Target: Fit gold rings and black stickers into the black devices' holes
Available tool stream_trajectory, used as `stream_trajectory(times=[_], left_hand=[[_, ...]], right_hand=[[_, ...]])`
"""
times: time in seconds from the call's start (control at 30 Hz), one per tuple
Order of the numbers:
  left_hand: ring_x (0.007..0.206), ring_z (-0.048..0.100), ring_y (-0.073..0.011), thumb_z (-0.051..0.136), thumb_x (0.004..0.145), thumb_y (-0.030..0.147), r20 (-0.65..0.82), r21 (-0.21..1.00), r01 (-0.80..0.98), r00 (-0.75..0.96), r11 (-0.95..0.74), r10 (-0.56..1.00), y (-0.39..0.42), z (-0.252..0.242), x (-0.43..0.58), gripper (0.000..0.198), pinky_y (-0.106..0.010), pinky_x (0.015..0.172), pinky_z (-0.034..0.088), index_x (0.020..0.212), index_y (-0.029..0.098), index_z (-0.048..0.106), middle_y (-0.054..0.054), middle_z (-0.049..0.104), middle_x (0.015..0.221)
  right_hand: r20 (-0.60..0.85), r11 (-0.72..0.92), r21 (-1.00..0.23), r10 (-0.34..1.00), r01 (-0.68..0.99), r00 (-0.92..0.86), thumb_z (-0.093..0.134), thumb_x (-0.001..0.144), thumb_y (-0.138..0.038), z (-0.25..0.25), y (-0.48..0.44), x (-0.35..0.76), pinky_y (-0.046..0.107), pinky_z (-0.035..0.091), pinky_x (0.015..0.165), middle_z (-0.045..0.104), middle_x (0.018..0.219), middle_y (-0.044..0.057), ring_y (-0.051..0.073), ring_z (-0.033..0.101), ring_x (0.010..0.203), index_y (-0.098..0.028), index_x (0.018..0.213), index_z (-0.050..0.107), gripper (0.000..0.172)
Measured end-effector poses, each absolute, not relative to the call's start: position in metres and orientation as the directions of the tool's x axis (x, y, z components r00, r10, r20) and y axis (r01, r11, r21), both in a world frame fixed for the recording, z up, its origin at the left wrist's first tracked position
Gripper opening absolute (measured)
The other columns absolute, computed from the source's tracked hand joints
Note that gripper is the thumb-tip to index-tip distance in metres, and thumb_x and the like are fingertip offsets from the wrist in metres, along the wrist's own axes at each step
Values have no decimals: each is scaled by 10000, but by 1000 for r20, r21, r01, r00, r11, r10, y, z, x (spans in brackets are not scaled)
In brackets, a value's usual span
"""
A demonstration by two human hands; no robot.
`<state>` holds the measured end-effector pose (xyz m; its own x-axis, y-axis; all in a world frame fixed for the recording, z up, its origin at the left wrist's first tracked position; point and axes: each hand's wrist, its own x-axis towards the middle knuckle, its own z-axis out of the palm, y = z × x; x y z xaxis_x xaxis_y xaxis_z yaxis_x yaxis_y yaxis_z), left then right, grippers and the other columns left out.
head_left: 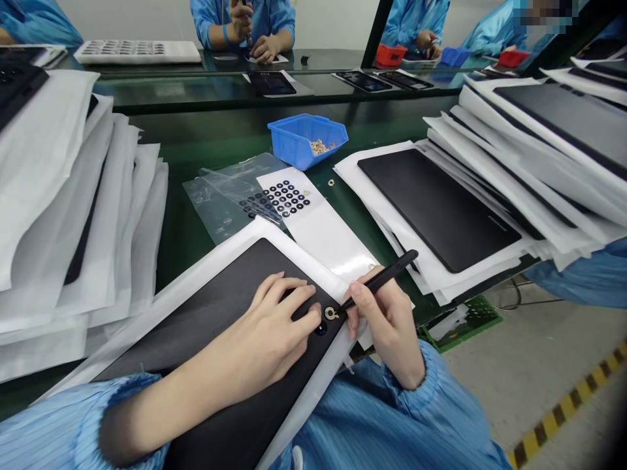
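A black tablet back panel point(215, 320) lies on white foam wrap in front of me, tilted across the table edge. My left hand point(277, 326) rests on it with fingers spread and slightly bent, fingertips near a dark round lens point(321, 328). My right hand point(385, 320) grips a slim black tool point(386, 274), pen-like, with a tapered tip; I cannot tell whether it is tweezers. That tip meets a small tan ring point(331, 313) at the panel's corner, around a second lens spot. Beyond the panel lies a white sheet with black ring stickers point(287, 198).
A blue bin point(294, 145) holds small tan rings; one loose ring point(331, 183) lies nearby. Wrapped panels are stacked at left point(73, 215) and right point(441, 209). Clear plastic bags point(215, 202) lie beside the sticker sheet. Across the bench, people in blue sleeves work.
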<state>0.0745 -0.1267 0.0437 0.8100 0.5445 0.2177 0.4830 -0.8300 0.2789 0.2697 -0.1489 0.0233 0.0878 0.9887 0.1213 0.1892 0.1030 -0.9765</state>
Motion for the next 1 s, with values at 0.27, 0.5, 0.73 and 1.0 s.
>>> stream_trajectory(times=[0.27, 0.5, 0.73, 1.0], left_hand=[[1179, 388, -283, 404, 920, 89, 209, 278, 484, 813, -830, 544, -128, 42, 74, 234, -526, 1027, 336, 1094, 112, 559, -136, 488, 1208], [1179, 381, -288, 398, 917, 90, 216, 281, 491, 805, -825, 553, -127, 43, 74, 250, -522, 1010, 365, 1098, 122, 566, -133, 500, 1197], [1151, 397, -286, 422, 906, 97, 238, 300, 480, 799, -824, 552, -127, 43, 74, 248, -509, 995, 382, 1098, 130, 576, -124, 510, 1189], [1090, 448, -266, 446, 883, 92, 268, 305, 486, 782, -819, 564, -128, 44, 75, 231, -469, 963, 411, 1046, 151, 599, -112, 537, 1139]], right_hand=[[111, 92, -985, 986, 143, 127, 520, 916, -378, 20, -150, 267, 257, 375, 349, 474, 471, -62, 114, 460, 347, -218, 783, 479, 212], [196, 191, -980, 974, 52, 111, 506, 929, -318, 23, -153, 258, 252, 357, 356, 474, 528, -45, 99, 428, 377, -214, 785, 505, 178], [425, 387, -839, 905, 383, 14, 539, 908, -314, 71, -128, 286, 278, 438, 428, 550, 640, -1, 119, 534, 458, -204, 795, 555, 159], [627, 536, -430, 756, 726, -187, 566, 884, -281, 142, 31, 285, 334, 467, 761, 600, 736, 22, 186, 621, 753, -159, 861, 535, 129]])
